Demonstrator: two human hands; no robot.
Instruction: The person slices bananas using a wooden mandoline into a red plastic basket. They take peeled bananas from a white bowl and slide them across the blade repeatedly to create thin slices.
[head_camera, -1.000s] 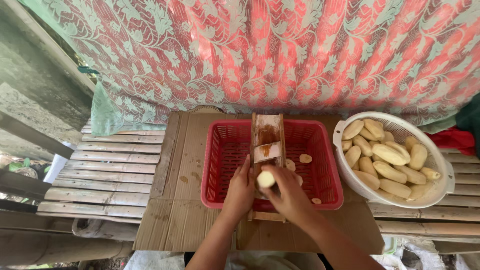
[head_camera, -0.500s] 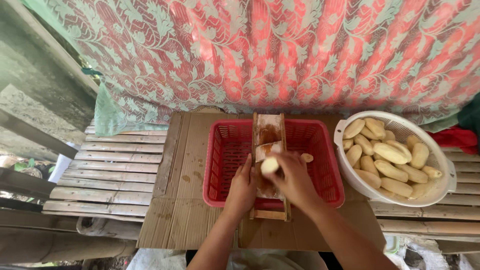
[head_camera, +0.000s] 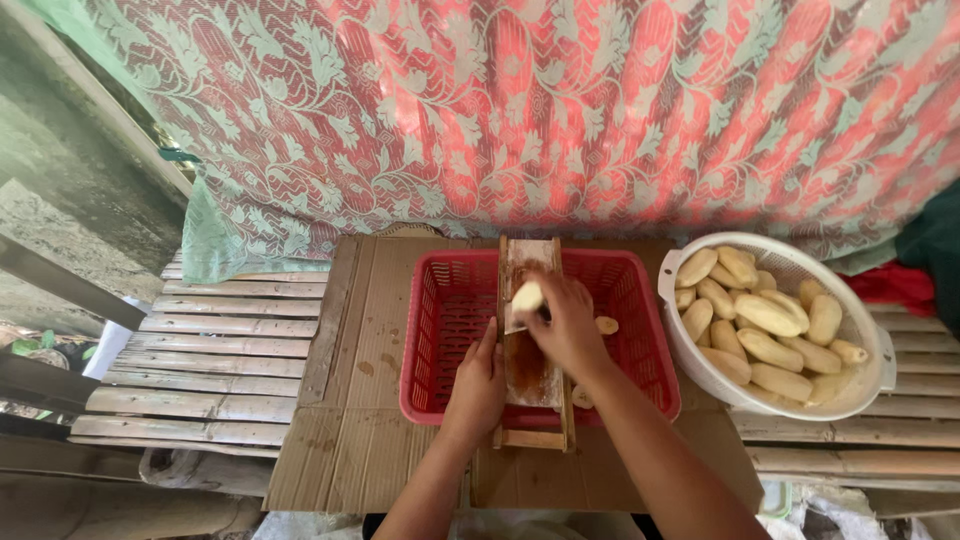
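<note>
Pressing a peeled banana (head_camera: 527, 297) against the wooden slicer (head_camera: 530, 345) at frame centre, the right hand (head_camera: 568, 325) is clamped around it. The left hand (head_camera: 477, 385) lies flat beside the slicer, fingers together, over the red basket (head_camera: 640, 330). A white colander (head_camera: 870, 385) of peeled bananas sits right.

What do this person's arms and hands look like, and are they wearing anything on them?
Both arms are bare from the bottom edge of the picture up to the wrists: no sleeves show. The left hand and the right hand are bare too, with no gloves, and no rings, watch or bracelets that I can make out. The fingers are slim; details like nails are too small to tell.
</note>
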